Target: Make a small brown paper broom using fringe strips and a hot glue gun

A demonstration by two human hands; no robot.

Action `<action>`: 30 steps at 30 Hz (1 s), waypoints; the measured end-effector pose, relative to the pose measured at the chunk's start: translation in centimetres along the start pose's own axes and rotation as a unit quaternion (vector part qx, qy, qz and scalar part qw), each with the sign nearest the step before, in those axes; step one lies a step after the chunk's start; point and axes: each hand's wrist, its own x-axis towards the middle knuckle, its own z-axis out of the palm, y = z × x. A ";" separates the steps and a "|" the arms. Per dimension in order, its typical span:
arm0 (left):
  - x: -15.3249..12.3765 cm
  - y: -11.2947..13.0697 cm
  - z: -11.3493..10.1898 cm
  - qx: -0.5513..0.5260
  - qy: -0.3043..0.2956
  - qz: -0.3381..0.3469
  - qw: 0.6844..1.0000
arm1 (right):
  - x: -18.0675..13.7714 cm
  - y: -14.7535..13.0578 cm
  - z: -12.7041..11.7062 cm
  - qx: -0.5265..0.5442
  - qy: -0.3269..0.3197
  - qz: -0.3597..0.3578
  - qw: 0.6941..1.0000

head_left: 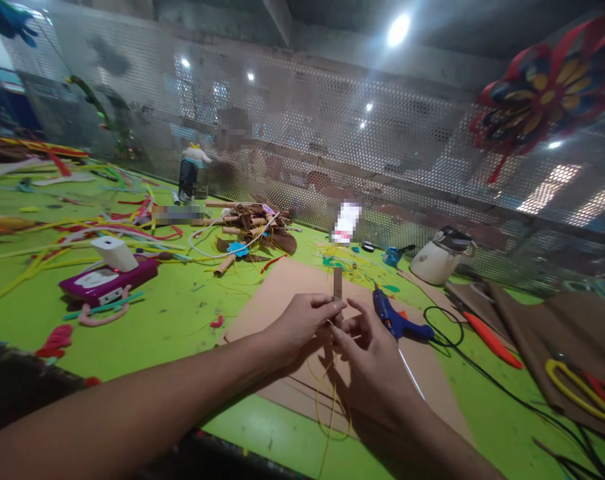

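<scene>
Upright between my hands stands a narrow brown strip (337, 283), perhaps rolled paper or card. My left hand (296, 328) pinches it near its lower part with thumb and fingers. Close against it, my right hand (373, 348) has its fingers curled and its thumb tip at the strip's lower end; what those fingers grip is hidden. A thin yellow string (318, 404) hangs in loops below the hands. Under them lies a brown cardboard sheet (267, 303). A blue glue gun (395, 317) rests on the sheet just right of my right hand.
Orange cutter (492, 340) and yellow-handled scissors (575, 390) lie at right near brown paper (527, 333). The glue gun's black cord (507, 387) crosses the green table (182, 353). Behind are a bundle of brown rolls (255, 223), a phone (347, 222) and a white jar (439, 259); a purple power strip (109, 280) sits left.
</scene>
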 end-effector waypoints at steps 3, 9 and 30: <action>0.1 -0.2 -0.1 -0.013 -0.014 0.005 1.000 | -0.1 0.7 0.0 0.054 0.009 -0.008 0.998; 0.3 0.2 0.1 -0.027 -0.004 -0.010 1.000 | -0.5 1.2 0.2 0.101 0.011 -0.011 0.995; 0.0 0.1 -0.1 -0.018 -0.026 -0.076 0.997 | -0.6 0.2 -0.1 0.100 0.027 0.008 0.995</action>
